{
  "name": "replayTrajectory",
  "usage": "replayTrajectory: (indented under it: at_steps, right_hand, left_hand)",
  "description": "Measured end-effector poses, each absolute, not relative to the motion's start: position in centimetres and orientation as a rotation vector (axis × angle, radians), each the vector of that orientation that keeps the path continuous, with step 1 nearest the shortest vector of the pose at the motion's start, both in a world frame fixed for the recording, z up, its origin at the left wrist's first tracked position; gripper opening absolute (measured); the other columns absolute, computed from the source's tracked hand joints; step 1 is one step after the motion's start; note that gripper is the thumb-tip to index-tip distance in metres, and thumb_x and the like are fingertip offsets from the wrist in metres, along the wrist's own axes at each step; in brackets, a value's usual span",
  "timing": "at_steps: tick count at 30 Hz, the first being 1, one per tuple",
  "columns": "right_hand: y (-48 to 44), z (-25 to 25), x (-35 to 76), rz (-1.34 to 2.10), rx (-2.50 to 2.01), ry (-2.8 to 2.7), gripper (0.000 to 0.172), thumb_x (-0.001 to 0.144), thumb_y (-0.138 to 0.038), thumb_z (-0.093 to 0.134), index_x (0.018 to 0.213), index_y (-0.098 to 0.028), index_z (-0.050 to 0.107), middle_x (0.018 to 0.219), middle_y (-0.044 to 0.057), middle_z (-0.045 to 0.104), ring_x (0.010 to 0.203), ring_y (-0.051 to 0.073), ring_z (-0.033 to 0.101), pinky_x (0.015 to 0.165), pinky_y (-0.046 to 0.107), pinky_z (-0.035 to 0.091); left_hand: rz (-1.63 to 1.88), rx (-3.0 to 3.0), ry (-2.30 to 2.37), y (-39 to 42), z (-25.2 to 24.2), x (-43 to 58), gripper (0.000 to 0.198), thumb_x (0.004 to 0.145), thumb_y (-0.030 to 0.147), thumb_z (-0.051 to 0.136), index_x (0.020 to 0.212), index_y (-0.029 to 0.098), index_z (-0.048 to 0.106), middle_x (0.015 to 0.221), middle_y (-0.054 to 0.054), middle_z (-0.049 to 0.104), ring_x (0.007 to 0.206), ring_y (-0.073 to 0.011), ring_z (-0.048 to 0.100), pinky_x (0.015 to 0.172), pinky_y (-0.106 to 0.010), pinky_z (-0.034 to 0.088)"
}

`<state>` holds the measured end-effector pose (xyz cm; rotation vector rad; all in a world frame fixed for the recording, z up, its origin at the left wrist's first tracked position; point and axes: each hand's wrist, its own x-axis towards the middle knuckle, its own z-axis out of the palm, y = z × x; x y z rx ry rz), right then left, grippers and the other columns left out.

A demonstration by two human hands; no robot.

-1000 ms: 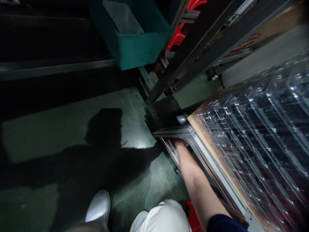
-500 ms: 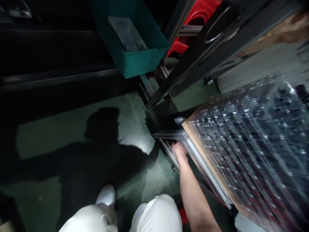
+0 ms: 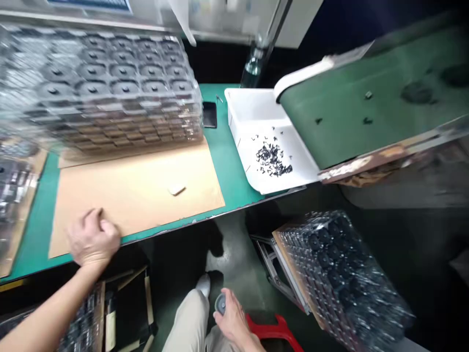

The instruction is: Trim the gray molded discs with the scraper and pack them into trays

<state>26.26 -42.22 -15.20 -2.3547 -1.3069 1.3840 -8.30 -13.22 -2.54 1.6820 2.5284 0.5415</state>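
Observation:
My left hand [image 3: 93,237] rests on the brown cardboard sheet [image 3: 139,195] at the table's front edge, its fingers curled; whether anything is inside them is hidden. Low in the view, over my lap, my right hand [image 3: 232,315] holds a small round grey part [image 3: 220,303] between thumb and fingers. A small pale piece [image 3: 177,189] lies on the cardboard. Behind it stands a stack of clear plastic trays [image 3: 124,88] with round dark parts in them.
A white bin [image 3: 252,117] holds many small black pieces below a green conveyor belt [image 3: 340,107]. A phone [image 3: 210,115] lies on the green table [image 3: 220,161]. More trays [image 3: 340,274] stand on a cart at lower right, near a red stool [image 3: 273,330].
The view has swung from the floor to the table. My left hand has come into view on the cardboard, and the round grey part now shows in my right hand.

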Motion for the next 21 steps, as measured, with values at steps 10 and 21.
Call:
replayTrajectory:
  at_steps: [10,21]
  right_hand:
    - [-30.1,2.9,25.1,1.121,-2.270,-1.613,0.056,0.080,-0.026,0.066,0.136,-0.027,0.057,0.133,0.009,0.065,0.126,0.030,0.064,0.110,0.042,0.052]
    - [-15.4,21.1,16.8,0.981,-1.927,-1.652,0.061,0.082,-0.038,0.073,0.135,-0.019,0.053,0.122,0.012,0.069,0.111,0.026,0.069,0.102,0.039,0.056]
  left_hand:
    - [0.717,1.363,2.412,-13.2,1.3,-8.3,0.056,0.084,0.028,0.064,0.137,0.012,0.059,0.154,-0.017,0.051,0.144,-0.0445,0.041,0.120,-0.053,0.025]
    - [0.654,0.839,1.824,-11.9,13.3,-8.1,0.061,0.084,0.042,0.063,0.136,0.011,0.060,0.146,-0.026,0.054,0.144,-0.0459,0.040,0.118,-0.061,0.031]
